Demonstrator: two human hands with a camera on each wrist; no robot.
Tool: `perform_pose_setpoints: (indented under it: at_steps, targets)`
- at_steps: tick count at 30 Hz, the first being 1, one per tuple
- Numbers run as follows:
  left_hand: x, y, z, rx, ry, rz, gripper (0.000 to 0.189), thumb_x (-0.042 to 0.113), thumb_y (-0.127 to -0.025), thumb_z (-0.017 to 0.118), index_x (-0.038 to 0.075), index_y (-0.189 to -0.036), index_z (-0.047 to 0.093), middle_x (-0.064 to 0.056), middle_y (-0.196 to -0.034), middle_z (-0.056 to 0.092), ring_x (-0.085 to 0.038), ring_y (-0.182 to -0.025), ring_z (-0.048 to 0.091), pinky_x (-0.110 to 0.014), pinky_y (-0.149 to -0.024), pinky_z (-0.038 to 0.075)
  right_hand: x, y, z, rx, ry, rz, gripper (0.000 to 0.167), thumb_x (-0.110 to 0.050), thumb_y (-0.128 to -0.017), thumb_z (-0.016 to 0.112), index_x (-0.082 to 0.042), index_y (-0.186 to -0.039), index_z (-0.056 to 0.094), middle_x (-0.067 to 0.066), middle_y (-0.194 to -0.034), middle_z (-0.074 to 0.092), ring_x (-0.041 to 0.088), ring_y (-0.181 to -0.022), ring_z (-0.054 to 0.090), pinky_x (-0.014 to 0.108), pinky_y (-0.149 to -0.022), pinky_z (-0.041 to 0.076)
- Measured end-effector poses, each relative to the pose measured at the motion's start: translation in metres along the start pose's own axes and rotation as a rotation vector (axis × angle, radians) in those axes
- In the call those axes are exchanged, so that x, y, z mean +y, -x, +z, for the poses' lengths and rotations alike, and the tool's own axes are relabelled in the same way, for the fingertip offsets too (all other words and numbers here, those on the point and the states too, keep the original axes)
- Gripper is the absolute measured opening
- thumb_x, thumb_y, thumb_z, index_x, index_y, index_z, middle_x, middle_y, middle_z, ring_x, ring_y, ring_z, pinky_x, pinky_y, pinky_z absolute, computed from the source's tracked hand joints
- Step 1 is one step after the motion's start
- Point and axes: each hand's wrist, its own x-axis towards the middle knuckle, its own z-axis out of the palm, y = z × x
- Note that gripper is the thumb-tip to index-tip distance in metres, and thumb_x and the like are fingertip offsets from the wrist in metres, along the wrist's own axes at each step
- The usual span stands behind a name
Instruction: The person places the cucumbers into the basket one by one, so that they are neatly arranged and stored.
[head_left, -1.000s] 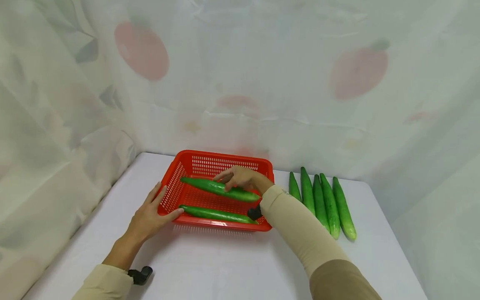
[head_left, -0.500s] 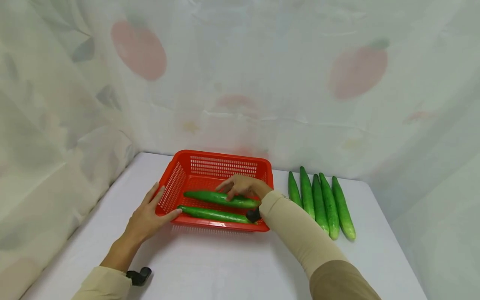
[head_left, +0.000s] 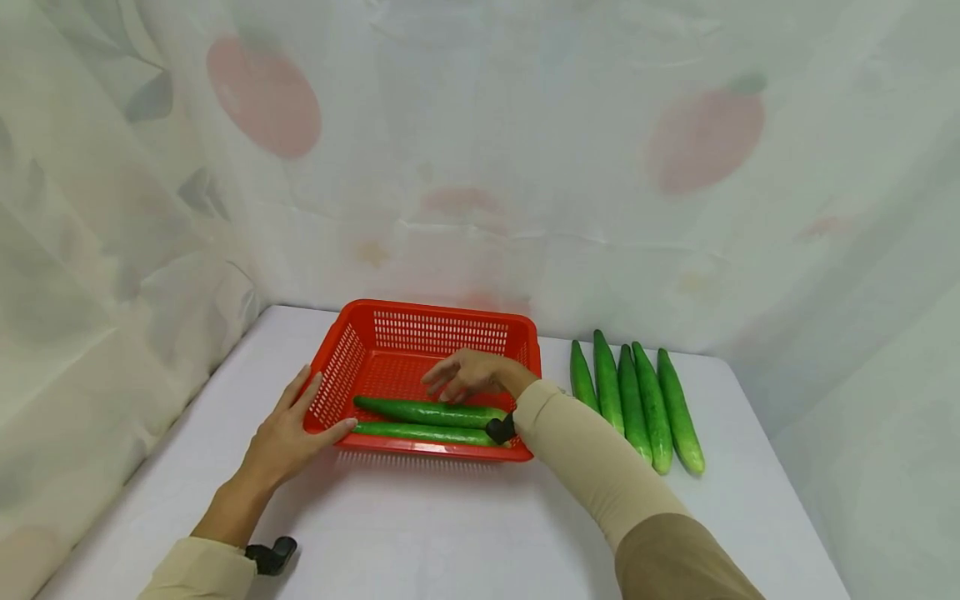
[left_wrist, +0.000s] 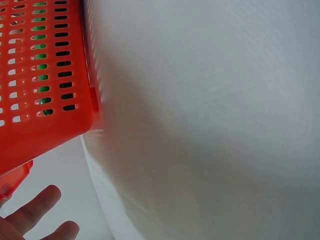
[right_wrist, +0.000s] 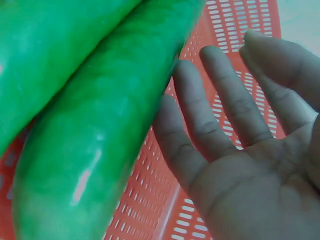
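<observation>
Two cucumbers lie side by side along the near wall inside a red plastic basket (head_left: 420, 311). The farther cucumber (head_left: 420, 411) sits just behind the nearer cucumber (head_left: 431, 432). My right hand (head_left: 467, 373) is over the basket with its fingers loosely bent. In the right wrist view its fingertips (right_wrist: 167, 107) are right beside one cucumber (right_wrist: 100, 115), and the palm holds nothing. My left hand (head_left: 285, 440) rests at the basket's near left corner, fingers spread along the left side, thumb at the near rim. The left wrist view shows fingers (left_wrist: 35, 207) stretched out past the basket wall (left_wrist: 45, 120).
Several more cucumbers (head_left: 636, 408) lie in a row on the white table (head_left: 420, 533), right of the basket. The right forearm (head_left: 592, 450) passes between basket and row. A printed curtain (head_left: 480, 150) hangs behind the table and along its sides.
My right hand lowered the farther cucumber into the basket against the nearer one, then let go of it, fingers loosening. My left hand stayed at the basket corner. The head view shifted slightly.
</observation>
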Motion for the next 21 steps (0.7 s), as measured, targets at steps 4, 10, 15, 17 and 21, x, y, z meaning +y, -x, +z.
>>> perform_pose_setpoints:
  at_steps: [4,10,15,17,21]
  targets:
    - [0.0,0.0,-0.001,-0.006,0.002,-0.007,0.102,0.065,-0.082,0.063,0.008,-0.154,0.02,-0.006,-0.161,0.008,-0.055,-0.125,0.035,-0.072,-0.089,0.032,-0.004,0.0,0.001,-0.023,0.026,-0.013,0.043,0.0,-0.088,0.067,-0.001,-0.131,0.059,0.012,-0.121,0.064,0.024,-0.104,0.064,0.042,-0.085,0.051]
    - [0.002,0.001,0.0,0.001,0.014,0.001,0.102,0.064,-0.081,0.065,0.007,-0.154,0.022,-0.007,-0.16,0.01,-0.054,-0.126,0.035,-0.071,-0.09,0.032,-0.014,0.008,0.002,-0.05,0.044,-0.032,0.048,-0.008,-0.088,0.07,-0.002,-0.134,0.057,0.013,-0.125,0.061,0.027,-0.108,0.061,0.046,-0.087,0.05]
    - [0.001,0.002,0.0,-0.002,0.008,-0.002,0.102,0.065,-0.081,0.064,0.008,-0.154,0.02,-0.004,-0.161,0.007,-0.054,-0.126,0.035,-0.072,-0.089,0.032,-0.025,0.019,-0.001,-0.048,0.036,-0.049,0.044,-0.009,-0.089,0.069,-0.006,-0.131,0.06,0.016,-0.129,0.058,0.036,-0.115,0.056,0.052,-0.092,0.046]
    - [0.001,0.002,0.0,-0.003,0.006,-0.003,0.102,0.065,-0.081,0.063,0.008,-0.154,0.02,-0.004,-0.161,0.007,-0.054,-0.126,0.036,-0.071,-0.089,0.033,-0.029,0.025,-0.003,-0.044,0.029,-0.055,0.042,-0.007,-0.089,0.069,-0.008,-0.13,0.061,0.014,-0.127,0.06,0.038,-0.116,0.055,0.054,-0.093,0.044]
    - [0.0,0.002,-0.001,-0.004,0.004,-0.005,0.102,0.065,-0.081,0.063,0.008,-0.155,0.02,-0.004,-0.161,0.007,-0.054,-0.126,0.036,-0.071,-0.089,0.033,-0.04,0.037,-0.007,-0.028,0.001,-0.063,0.041,-0.007,-0.088,0.07,-0.008,-0.129,0.063,0.009,-0.12,0.064,0.035,-0.114,0.057,0.055,-0.093,0.043]
